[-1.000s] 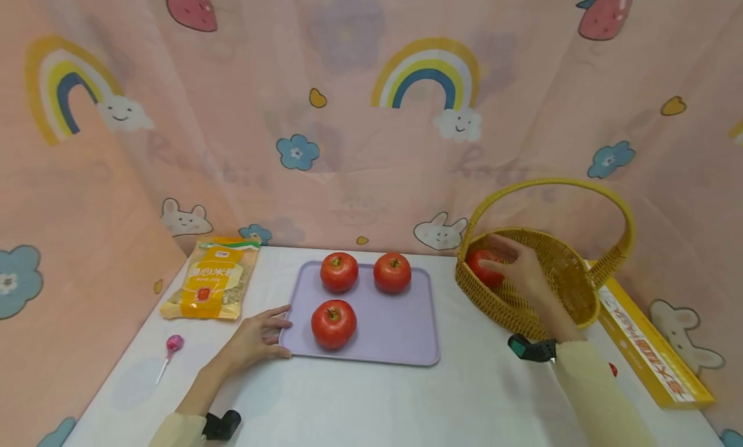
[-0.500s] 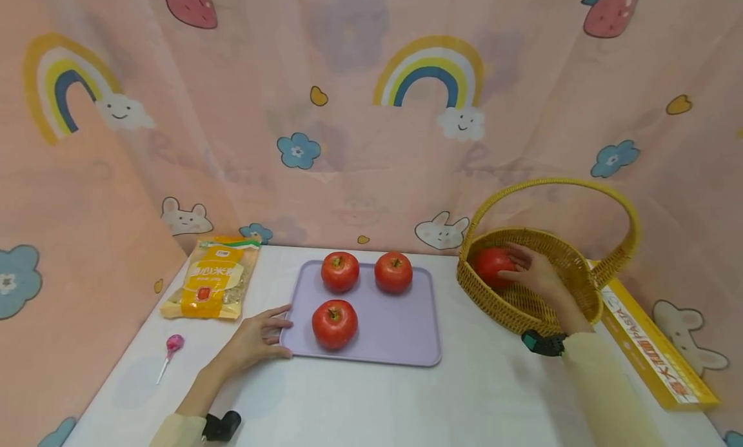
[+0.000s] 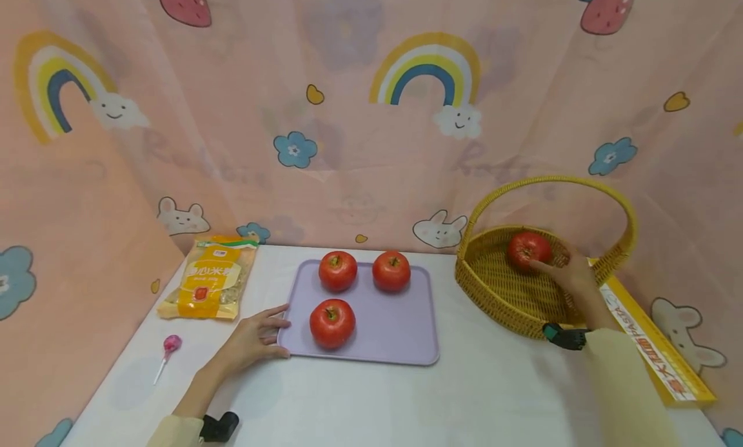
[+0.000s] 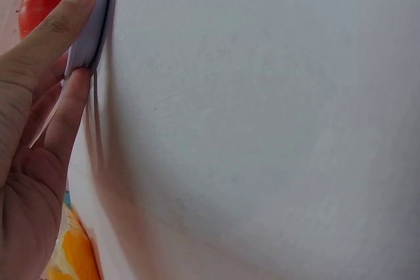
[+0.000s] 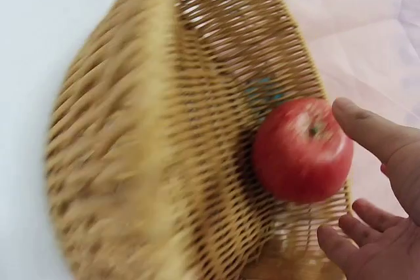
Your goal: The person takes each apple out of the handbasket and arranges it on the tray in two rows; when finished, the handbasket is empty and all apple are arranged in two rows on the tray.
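Right hand [image 3: 571, 274] hangs open, fingers spread just short of the apple [image 3: 529, 249], stem up in the basket [image 3: 499, 292]; left hand [image 3: 255, 338] pinches the tray [image 3: 400, 331] edge.

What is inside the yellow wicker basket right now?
One red apple lies inside the yellow wicker basket, at the fingertips of the right hand. That hand covers part of the basket floor, so anything beneath it cannot be seen.

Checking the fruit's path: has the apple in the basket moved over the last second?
Yes. The apple went from the basket's left wall toward its far right side, with the right hand.
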Action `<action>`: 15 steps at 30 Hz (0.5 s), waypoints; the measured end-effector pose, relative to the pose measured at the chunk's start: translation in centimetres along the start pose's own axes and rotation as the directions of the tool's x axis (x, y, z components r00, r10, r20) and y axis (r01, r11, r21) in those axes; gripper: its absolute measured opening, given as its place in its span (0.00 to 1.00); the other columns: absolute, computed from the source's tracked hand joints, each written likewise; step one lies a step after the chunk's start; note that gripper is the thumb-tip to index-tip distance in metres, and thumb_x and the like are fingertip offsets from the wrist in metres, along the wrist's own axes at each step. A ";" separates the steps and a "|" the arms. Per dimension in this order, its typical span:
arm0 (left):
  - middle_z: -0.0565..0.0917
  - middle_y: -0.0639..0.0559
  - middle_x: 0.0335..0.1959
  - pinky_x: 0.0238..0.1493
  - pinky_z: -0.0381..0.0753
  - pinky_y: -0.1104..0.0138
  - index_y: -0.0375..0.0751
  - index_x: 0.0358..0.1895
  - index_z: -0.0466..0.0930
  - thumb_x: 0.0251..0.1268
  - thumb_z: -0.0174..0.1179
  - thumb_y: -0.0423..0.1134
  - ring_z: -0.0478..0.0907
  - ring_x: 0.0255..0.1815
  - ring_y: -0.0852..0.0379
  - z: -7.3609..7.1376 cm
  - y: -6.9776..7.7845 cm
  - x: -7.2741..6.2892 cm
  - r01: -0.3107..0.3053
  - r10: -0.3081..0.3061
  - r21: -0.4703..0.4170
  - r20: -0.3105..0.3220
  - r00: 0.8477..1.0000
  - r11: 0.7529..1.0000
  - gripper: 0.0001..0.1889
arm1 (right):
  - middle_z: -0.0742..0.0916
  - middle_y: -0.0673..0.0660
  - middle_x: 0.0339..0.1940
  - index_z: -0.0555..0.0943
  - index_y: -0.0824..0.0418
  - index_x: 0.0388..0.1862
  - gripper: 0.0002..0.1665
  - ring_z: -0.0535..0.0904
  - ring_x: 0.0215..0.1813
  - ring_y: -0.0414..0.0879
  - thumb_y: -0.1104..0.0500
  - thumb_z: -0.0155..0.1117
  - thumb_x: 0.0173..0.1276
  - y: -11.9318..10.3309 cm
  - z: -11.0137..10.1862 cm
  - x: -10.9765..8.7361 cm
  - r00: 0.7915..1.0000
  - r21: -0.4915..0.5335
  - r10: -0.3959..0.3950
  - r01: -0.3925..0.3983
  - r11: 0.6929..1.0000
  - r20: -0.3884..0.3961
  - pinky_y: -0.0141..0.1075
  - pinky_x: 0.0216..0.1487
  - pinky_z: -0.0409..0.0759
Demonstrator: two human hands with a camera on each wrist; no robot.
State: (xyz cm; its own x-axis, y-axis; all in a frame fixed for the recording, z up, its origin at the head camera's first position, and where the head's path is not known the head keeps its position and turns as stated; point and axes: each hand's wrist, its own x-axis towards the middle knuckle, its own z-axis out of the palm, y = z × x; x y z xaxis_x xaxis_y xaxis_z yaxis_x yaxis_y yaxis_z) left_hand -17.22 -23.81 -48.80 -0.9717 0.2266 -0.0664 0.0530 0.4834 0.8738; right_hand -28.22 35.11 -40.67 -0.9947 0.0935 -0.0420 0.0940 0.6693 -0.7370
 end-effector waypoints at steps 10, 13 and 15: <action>0.66 0.43 0.70 0.49 0.81 0.67 0.36 0.53 0.81 0.40 0.77 0.40 0.71 0.63 0.38 0.0 0.0 -0.3 -0.030 0.030 0.044 0.002 1.000 0.999 0.31 | 0.66 0.78 0.67 0.45 0.70 0.76 0.45 0.60 0.68 0.71 0.46 0.51 0.74 -1.6 1.2 1.4 0.995 0.137 -0.080 0.088 0.987 -0.064 0.52 0.64 0.70; 0.66 0.44 0.71 0.49 0.81 0.66 0.36 0.53 0.81 0.41 0.77 0.41 0.70 0.63 0.37 -0.4 0.2 -0.3 -0.016 0.016 0.045 -0.005 1.000 0.999 0.30 | 0.86 0.57 0.46 0.56 0.73 0.72 0.38 0.79 0.52 0.49 0.52 0.55 0.73 -2.2 1.8 1.5 0.989 0.162 -0.055 0.077 0.984 -0.140 0.28 0.48 0.76; 0.65 0.44 0.71 0.50 0.81 0.66 0.36 0.54 0.80 0.41 0.77 0.40 0.70 0.63 0.37 -0.5 0.1 -0.2 -0.007 0.007 0.020 0.000 1.000 1.000 0.32 | 0.86 0.44 0.33 0.62 0.71 0.70 0.33 0.79 0.39 0.37 0.58 0.58 0.72 -2.5 1.9 1.6 0.992 0.358 0.035 0.010 0.934 -0.120 0.22 0.34 0.72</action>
State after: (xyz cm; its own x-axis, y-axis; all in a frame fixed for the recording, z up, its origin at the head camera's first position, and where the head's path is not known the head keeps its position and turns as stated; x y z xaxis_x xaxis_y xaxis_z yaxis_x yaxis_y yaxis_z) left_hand -17.15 -24.21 -48.45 -0.9712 0.2304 -0.0604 0.0645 0.4984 0.8645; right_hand -30.12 32.16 -40.16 -0.9787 0.2048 0.0134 0.0631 0.3621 -0.9300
